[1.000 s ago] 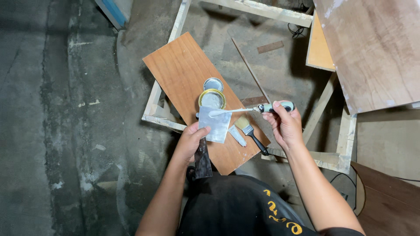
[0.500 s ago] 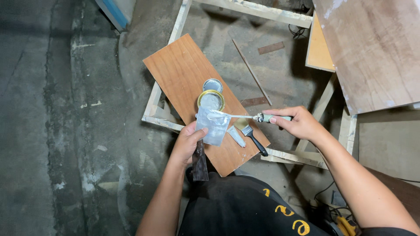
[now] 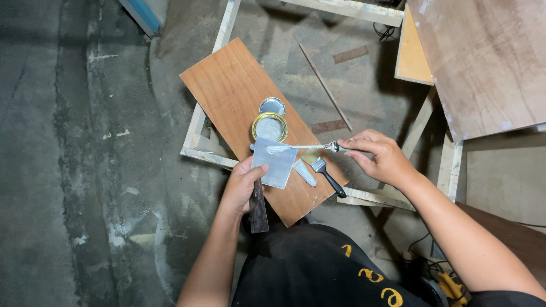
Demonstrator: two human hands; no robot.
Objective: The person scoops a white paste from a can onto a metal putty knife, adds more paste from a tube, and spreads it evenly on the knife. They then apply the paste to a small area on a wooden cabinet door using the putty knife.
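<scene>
Grey scraper: pinched in left hand, blade level as palette. Right hand grips putty-coated stick, tip resting on blade. Open tin just beyond; brush between hands.

Flat grey scraper blade, white-coated putty stick across it

One open can; one lid; one paintbrush; two hands.

Far half of the board is open

The brown board lies bare toward its far corner; open tin, lid and brush crowd its near end.
</scene>
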